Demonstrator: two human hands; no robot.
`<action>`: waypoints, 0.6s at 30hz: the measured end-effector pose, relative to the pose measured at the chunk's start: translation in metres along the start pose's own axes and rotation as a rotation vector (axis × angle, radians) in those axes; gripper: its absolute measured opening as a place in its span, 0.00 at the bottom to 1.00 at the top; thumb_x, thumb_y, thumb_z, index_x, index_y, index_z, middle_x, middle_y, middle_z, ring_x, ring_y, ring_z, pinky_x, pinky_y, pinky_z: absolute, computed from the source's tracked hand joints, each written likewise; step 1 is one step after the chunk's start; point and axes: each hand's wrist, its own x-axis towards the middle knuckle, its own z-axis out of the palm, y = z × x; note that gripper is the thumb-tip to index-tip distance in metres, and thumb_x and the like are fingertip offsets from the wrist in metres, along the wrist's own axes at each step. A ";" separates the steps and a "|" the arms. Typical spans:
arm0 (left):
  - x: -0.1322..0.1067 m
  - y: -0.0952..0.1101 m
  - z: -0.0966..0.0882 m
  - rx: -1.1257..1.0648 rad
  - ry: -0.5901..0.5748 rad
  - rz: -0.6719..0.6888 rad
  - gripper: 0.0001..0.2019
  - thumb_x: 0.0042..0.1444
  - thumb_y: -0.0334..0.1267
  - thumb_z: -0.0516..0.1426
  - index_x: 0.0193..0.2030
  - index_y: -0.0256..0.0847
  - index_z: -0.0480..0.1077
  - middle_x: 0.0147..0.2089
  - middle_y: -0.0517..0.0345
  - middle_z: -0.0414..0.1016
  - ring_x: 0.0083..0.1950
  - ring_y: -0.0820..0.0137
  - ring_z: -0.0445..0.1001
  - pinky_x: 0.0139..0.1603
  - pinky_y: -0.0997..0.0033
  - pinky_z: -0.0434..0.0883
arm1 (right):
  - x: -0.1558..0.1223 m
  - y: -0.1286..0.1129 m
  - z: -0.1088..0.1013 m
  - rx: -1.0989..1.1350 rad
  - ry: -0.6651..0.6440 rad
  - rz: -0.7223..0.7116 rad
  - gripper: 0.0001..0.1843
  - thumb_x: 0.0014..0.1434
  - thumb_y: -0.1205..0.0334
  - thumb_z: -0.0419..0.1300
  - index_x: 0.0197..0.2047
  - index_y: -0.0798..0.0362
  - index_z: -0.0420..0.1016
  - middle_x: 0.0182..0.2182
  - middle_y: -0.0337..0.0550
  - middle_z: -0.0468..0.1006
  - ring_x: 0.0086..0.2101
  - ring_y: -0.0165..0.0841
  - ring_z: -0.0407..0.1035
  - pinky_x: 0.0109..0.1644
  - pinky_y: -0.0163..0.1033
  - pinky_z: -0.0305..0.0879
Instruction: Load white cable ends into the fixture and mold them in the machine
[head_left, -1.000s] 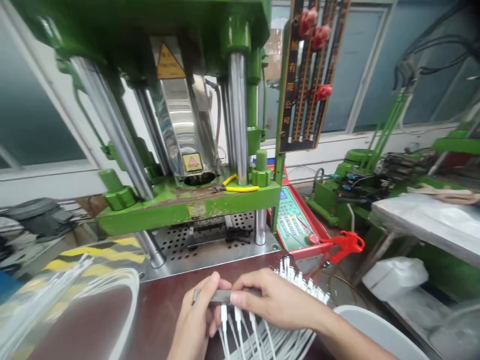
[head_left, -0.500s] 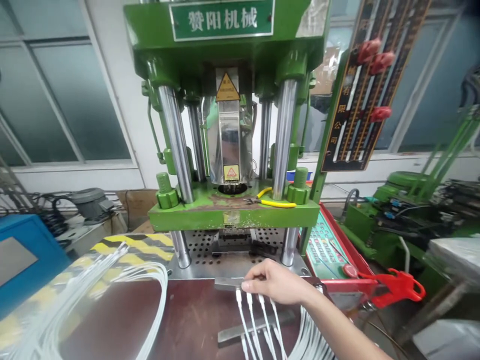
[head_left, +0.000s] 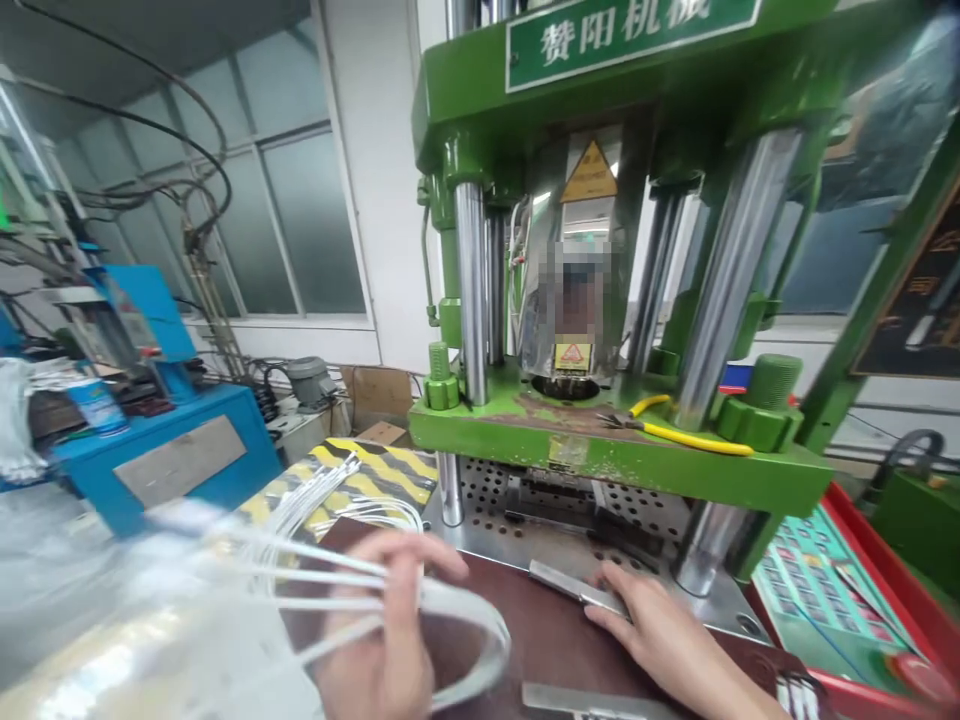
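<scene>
My left hand (head_left: pixel 386 630) is closed round several looped white cables (head_left: pixel 480 640) in the lower middle. Their ends trail left and are smeared by motion. My right hand (head_left: pixel 660 625) grips the right end of a narrow metal bar (head_left: pixel 559 580) between thumb and fingers, at the front edge of the press's perforated steel plate. No cables hang from this bar. A second metal bar (head_left: pixel 585 702) lies nearer to me on the dark red tabletop (head_left: pixel 495 585), cut off by the bottom of the view.
A green press (head_left: pixel 495 435) stands ahead, with yellow-handled pliers (head_left: pixel 694 438) on its ledge. More white cables (head_left: pixel 315 495) lie on a yellow-and-black striped surface (head_left: pixel 401 465) at left. The red-framed control panel (head_left: pixel 799 580) stands at right, a blue machine (head_left: pixel 225 430) at far left.
My left hand has come into view holding cables. The bar in my right hand has lost the cables that hung from it. The view has swung left.
</scene>
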 end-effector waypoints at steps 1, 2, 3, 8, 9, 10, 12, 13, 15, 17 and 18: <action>0.028 -0.009 -0.013 0.210 0.159 0.127 0.20 0.58 0.54 0.45 0.32 0.42 0.67 0.37 0.48 0.74 0.43 0.59 0.72 0.50 0.60 0.66 | 0.000 -0.003 0.004 -0.035 -0.011 -0.017 0.10 0.59 0.53 0.50 0.40 0.47 0.65 0.31 0.41 0.76 0.35 0.41 0.70 0.38 0.42 0.59; 0.055 -0.019 -0.028 0.466 0.251 0.112 0.20 0.60 0.51 0.41 0.35 0.41 0.67 0.44 0.46 0.73 0.49 0.58 0.70 0.55 0.61 0.61 | 0.000 -0.007 0.007 -0.065 -0.017 -0.034 0.09 0.60 0.54 0.49 0.39 0.47 0.65 0.31 0.41 0.76 0.35 0.42 0.70 0.37 0.43 0.59; 0.080 -0.030 -0.042 0.695 0.298 -0.023 0.21 0.61 0.49 0.38 0.41 0.40 0.66 0.49 0.45 0.71 0.52 0.56 0.68 0.55 0.59 0.59 | 0.001 -0.009 0.009 -0.086 -0.019 -0.052 0.08 0.60 0.54 0.48 0.38 0.47 0.64 0.31 0.41 0.76 0.34 0.42 0.70 0.36 0.43 0.59; 0.125 -0.076 -0.081 0.830 0.144 -0.268 0.32 0.47 0.56 0.55 0.47 0.25 0.64 0.39 0.29 0.73 0.43 0.37 0.70 0.42 0.45 0.63 | 0.007 -0.012 0.014 -0.130 0.033 -0.134 0.07 0.60 0.57 0.48 0.33 0.49 0.63 0.34 0.42 0.72 0.37 0.41 0.68 0.37 0.43 0.59; 0.118 -0.082 -0.078 0.814 0.067 -0.258 0.31 0.47 0.57 0.55 0.45 0.27 0.66 0.35 0.35 0.74 0.40 0.42 0.72 0.41 0.50 0.64 | 0.008 -0.012 0.014 -0.142 0.049 -0.149 0.07 0.60 0.58 0.49 0.33 0.49 0.64 0.34 0.43 0.71 0.37 0.41 0.67 0.37 0.43 0.60; 0.108 -0.086 -0.072 0.788 -0.021 -0.241 0.29 0.48 0.57 0.54 0.43 0.30 0.67 0.32 0.42 0.75 0.37 0.47 0.73 0.40 0.54 0.65 | 0.008 -0.012 0.013 -0.154 0.064 -0.162 0.07 0.60 0.58 0.50 0.33 0.50 0.65 0.34 0.43 0.70 0.38 0.41 0.66 0.38 0.43 0.60; 0.078 -0.092 -0.051 0.708 -0.209 -0.206 0.25 0.51 0.58 0.50 0.41 0.36 0.69 0.28 0.52 0.74 0.33 0.57 0.73 0.37 0.64 0.66 | 0.006 -0.014 0.012 -0.176 0.082 -0.186 0.07 0.60 0.58 0.51 0.34 0.51 0.66 0.34 0.43 0.70 0.38 0.40 0.65 0.40 0.43 0.60; 0.063 -0.092 -0.038 0.658 -0.312 -0.194 0.23 0.53 0.58 0.49 0.40 0.38 0.69 0.27 0.56 0.73 0.32 0.61 0.72 0.35 0.67 0.66 | 0.005 -0.015 0.011 -0.188 0.091 -0.191 0.07 0.60 0.58 0.52 0.34 0.51 0.66 0.34 0.43 0.69 0.38 0.39 0.65 0.40 0.42 0.60; 0.032 -0.089 -0.012 0.546 -0.534 -0.182 0.21 0.55 0.56 0.49 0.40 0.41 0.69 0.27 0.61 0.71 0.29 0.66 0.70 0.32 0.72 0.64 | 0.005 -0.019 0.009 -0.208 0.101 -0.189 0.08 0.60 0.58 0.53 0.35 0.53 0.67 0.34 0.43 0.69 0.38 0.37 0.64 0.41 0.41 0.60; 0.008 -0.084 0.010 0.462 -0.746 -0.178 0.18 0.56 0.54 0.49 0.41 0.44 0.69 0.27 0.62 0.70 0.28 0.68 0.68 0.29 0.73 0.62 | 0.005 -0.021 0.007 -0.212 0.094 -0.172 0.09 0.60 0.57 0.53 0.36 0.54 0.68 0.35 0.44 0.69 0.39 0.37 0.65 0.43 0.40 0.60; -0.002 -0.082 0.019 0.444 -0.826 -0.172 0.17 0.56 0.53 0.49 0.41 0.45 0.69 0.28 0.63 0.70 0.29 0.68 0.68 0.30 0.73 0.62 | 0.004 -0.022 0.006 -0.219 0.086 -0.158 0.10 0.60 0.56 0.53 0.37 0.54 0.69 0.35 0.44 0.69 0.39 0.36 0.65 0.44 0.40 0.60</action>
